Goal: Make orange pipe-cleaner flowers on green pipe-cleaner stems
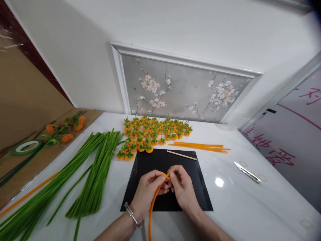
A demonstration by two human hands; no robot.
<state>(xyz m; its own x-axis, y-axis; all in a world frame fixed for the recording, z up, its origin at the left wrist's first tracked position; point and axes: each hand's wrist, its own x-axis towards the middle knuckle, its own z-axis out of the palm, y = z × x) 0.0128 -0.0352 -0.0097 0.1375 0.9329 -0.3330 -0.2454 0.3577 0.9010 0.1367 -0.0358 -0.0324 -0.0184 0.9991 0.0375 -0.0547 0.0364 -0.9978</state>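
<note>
An orange pipe cleaner [152,204] is pinched between the fingertips of my left hand [147,190] and my right hand [182,187]. Its upper end is bent or crossed between the two hands, and its long tail hangs down past my left palm toward the bottom edge. Both hands are closed, thumbs against fingers, above a black mat [150,160]. Toward the back of that mat lies a thin wooden stick [182,155]. Behind it stand many small orange and green pipe-cleaner flowers [141,146] in rows.
Bundles of green pipe cleaners [94,180] spread over the left of the white table. Several loose orange pipe cleaners [200,146] lie behind the mat. Silver thread snips [247,172] rest at right. Green tape [27,147] and a finished orange flower stem [56,135] lie on cardboard.
</note>
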